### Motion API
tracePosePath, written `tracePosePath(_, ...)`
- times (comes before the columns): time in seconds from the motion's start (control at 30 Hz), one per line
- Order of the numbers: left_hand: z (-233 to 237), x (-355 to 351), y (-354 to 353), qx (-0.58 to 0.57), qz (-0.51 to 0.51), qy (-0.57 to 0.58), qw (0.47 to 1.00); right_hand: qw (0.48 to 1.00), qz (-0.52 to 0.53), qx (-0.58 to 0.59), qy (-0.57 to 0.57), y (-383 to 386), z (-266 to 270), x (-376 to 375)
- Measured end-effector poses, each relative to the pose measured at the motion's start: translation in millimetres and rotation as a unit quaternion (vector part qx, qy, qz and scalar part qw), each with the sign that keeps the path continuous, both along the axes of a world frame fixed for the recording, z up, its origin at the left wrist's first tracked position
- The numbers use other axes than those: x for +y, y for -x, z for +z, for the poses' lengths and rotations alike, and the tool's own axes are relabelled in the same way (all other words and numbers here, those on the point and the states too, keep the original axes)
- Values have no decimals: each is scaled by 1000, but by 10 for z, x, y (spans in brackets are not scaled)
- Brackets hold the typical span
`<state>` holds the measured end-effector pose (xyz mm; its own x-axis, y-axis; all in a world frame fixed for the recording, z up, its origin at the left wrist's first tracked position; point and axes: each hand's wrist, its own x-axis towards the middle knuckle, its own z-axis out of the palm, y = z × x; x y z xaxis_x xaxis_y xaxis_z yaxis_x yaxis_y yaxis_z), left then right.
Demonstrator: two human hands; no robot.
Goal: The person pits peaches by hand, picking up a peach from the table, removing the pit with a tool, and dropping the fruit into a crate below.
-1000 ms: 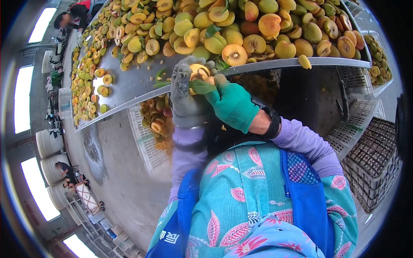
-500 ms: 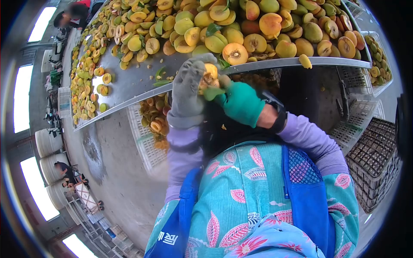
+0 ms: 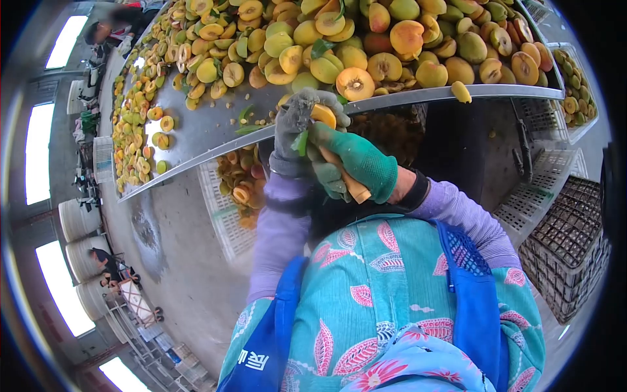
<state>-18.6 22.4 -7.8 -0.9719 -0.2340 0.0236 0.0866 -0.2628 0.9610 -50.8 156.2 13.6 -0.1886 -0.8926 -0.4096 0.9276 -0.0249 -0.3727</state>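
Just below the table's metal edge, both gloved hands are close together. My left hand (image 3: 295,124), in a grey glove, is closed around a yellow-orange peach (image 3: 324,116), mostly covered by the fingers. My right hand (image 3: 356,160), in a green glove, grips a tool by its light wooden handle (image 3: 356,189); the handle's end sticks out below the fist and the working end is hidden. The right thumb reaches toward the peach. A small green piece (image 3: 300,142), leaf or peel, shows between the hands. Whole and halved peaches (image 3: 385,67) lie heaped beyond them.
The sloping metal table (image 3: 219,124) has a raised rim. Under it, a white crate (image 3: 222,215) holds fruit scraps. More crates stand at right, including a dark stacked one (image 3: 565,242) and one of fruit (image 3: 575,95). Another person (image 3: 117,26) works at the far left.
The peach has turned in my left hand, so its torn, pitted face no longer shows. My right hand has rotated and moved left against it, bringing the wooden handle into view.
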Motion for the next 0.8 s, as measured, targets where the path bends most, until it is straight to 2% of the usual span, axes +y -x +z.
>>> tracePosePath(0.03, -29, -5, 8, -2, 2, -7, 1000, 996, 15, -47, 74, 23, -70, -9)
tracePosePath(0.1, -19, 86, -39, -53, 58, -139, 987, 964, 51, -149, 214, 15, -204, 13)
tracePosePath(0.13, 41, 129, -50, -74, 87, -204, 972, 958, 65, -175, 219, 11, -205, 15)
tracePosePath(0.17, 125, 101, -84, -101, 91, -219, 966, 950, 79, -202, 226, 9, -176, 5)
tracePosePath(0.27, 12, -200, -270, -32, 71, -439, 895, 928, 130, -233, 259, -78, -83, -18)
tracePosePath(0.3, 145, -173, -451, -3, 216, -287, 933, 922, 146, -235, 271, -99, -49, -18)
tracePosePath(0.33, -11, -436, -673, -18, 288, -79, 954, 934, 155, -205, 247, -76, -6, 34)
tracePosePath(0.4, -85, -856, -1140, -124, 337, 148, 921, 954, 171, -141, 202, 64, 31, 219)
tracePosePath(0.47, 340, -790, -1121, -276, 331, 222, 875, 987, 117, -66, 92, 176, -180, 225)
tracePosePath(0.53, 418, -816, -920, -389, 334, 329, 793, 976, 30, -214, -30, 214, -666, 114)
tracePosePath(0.57, 328, -803, -690, -314, 339, 373, 805, 967, 19, -245, -61, 170, -743, 112)
tracePosePath(0.6, 289, -806, -475, -193, 235, 563, 769, 983, 48, -165, -65, 186, -604, 136)
tracePosePath(0.67, 39, -767, 23, -190, 91, 699, 684, 992, 98, -13, -76, 174, -116, 236)
tracePosePath(0.7, -62, -710, 265, -311, 64, 670, 671, 989, 90, 39, -113, 199, 18, 251)
tracePosePath(0.8, -54, -665, 378, -283, 39, 690, 665, 987, -34, 100, -118, 155, -219, 142)
